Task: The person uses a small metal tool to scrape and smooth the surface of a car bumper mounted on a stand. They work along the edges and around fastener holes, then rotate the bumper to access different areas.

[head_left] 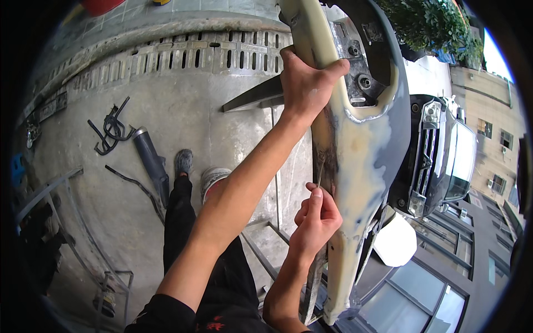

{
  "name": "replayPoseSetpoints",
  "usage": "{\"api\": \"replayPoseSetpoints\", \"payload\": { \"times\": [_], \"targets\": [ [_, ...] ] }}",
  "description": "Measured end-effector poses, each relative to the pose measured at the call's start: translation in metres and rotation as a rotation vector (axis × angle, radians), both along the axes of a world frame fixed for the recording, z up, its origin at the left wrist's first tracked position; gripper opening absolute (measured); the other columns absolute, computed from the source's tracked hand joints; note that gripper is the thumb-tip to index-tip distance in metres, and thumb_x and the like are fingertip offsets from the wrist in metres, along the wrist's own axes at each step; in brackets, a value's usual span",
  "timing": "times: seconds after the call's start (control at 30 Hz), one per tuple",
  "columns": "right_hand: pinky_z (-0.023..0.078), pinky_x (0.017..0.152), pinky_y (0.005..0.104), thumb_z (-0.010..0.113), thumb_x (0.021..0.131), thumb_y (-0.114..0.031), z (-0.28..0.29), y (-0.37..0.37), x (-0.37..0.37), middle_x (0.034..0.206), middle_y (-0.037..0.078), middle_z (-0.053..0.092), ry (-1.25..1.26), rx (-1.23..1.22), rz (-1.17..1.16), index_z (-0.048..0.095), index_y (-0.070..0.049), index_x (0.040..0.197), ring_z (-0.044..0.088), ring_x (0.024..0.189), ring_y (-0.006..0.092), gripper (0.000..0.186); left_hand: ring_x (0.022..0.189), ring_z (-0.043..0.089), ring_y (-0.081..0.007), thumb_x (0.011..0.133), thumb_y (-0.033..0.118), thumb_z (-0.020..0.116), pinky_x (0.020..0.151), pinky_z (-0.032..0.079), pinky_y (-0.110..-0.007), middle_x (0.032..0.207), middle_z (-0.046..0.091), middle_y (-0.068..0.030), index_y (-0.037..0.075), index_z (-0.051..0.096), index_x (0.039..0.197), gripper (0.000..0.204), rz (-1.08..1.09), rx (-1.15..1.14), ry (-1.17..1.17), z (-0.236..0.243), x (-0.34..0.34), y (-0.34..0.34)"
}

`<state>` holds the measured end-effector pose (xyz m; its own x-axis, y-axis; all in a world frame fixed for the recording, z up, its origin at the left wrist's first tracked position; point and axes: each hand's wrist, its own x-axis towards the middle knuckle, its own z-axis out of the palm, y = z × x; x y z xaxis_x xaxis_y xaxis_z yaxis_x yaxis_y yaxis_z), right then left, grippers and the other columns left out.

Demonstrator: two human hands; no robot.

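A long car bumper (361, 150) stretches from the top to the bottom of the view. Its surface is patchy, with cream filler-like areas beside grey and dark ones. My left hand (311, 83) grips its upper part, thumb across the cream face and fingers round the left edge. Lower down, my right hand (317, 222) pinches a thin metal rod (320, 177) between thumb and fingers. The rod's far end meets a dark, brownish stained strip (327, 150) along the bumper's left edge. What kind of tool it is, I cannot make out.
A metal frame stand (261, 250) shows under the bumper. On the concrete at left lie a dark cylinder (151, 161), black bent hoses (114, 127) and a thin bar (130, 180). A slotted drain (183, 58) crosses behind. A black car (430, 155) is parked right.
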<state>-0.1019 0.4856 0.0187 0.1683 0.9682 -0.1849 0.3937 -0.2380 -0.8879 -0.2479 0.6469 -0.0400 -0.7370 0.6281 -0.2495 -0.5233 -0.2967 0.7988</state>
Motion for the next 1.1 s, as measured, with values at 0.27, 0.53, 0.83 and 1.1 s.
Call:
{"api": "replayPoseSetpoints", "payload": {
  "times": [0.27, 0.53, 0.83, 1.1],
  "targets": [
    [0.014, 0.039, 0.0218, 0.057, 0.097, -0.014, 0.003, 0.004, -0.004, 0.054, -0.006, 0.036, 0.074, -0.056, -0.041, 0.065, 0.006, 0.093, 0.024, 0.042, 0.0012, 0.021, 0.073, 0.061, -0.017, 0.065, 0.026, 0.083, 0.068, 0.052, -0.031, 0.086, 0.064, -0.0116, -0.005, 0.058, 0.095, 0.05, 0.066, -0.04, -0.03, 0.014, 0.006, -0.006],
    [0.012, 0.039, 0.0239, 0.052, 0.1, -0.017, 0.001, 0.003, 0.0, 0.053, -0.009, 0.027, 0.686, -0.305, -0.129, 0.06, 0.003, 0.094, 0.017, 0.042, 0.0018, 0.023, 0.078, 0.067, -0.0282, 0.064, 0.028, 0.08, 0.076, 0.055, -0.034, 0.092, 0.066, -0.0221, -0.009, 0.043, 0.105, 0.066, 0.033, -0.05, -0.032, 0.013, 0.005, -0.005],
    [0.021, 0.04, 0.0221, 0.053, 0.099, -0.014, -0.015, 0.001, -0.005, 0.054, -0.004, 0.042, -0.302, 0.187, 0.086, 0.066, 0.006, 0.093, 0.034, 0.044, 0.0023, 0.024, 0.076, 0.067, -0.0279, 0.064, 0.026, 0.079, 0.074, 0.055, -0.034, 0.088, 0.066, -0.0211, -0.009, 0.044, 0.102, 0.062, 0.067, -0.006, -0.035, 0.014, 0.008, -0.005],
    [0.014, 0.039, 0.0229, 0.051, 0.1, -0.014, 0.008, 0.007, 0.004, 0.056, -0.008, 0.03, 0.472, -0.192, 0.0, 0.061, 0.007, 0.099, 0.021, 0.044, 0.0017, 0.023, 0.075, 0.066, -0.0289, 0.064, 0.023, 0.077, 0.073, 0.055, -0.036, 0.087, 0.065, -0.022, -0.01, 0.045, 0.099, 0.058, 0.086, -0.052, -0.013, 0.022, 0.004, -0.007]
  ]
}}
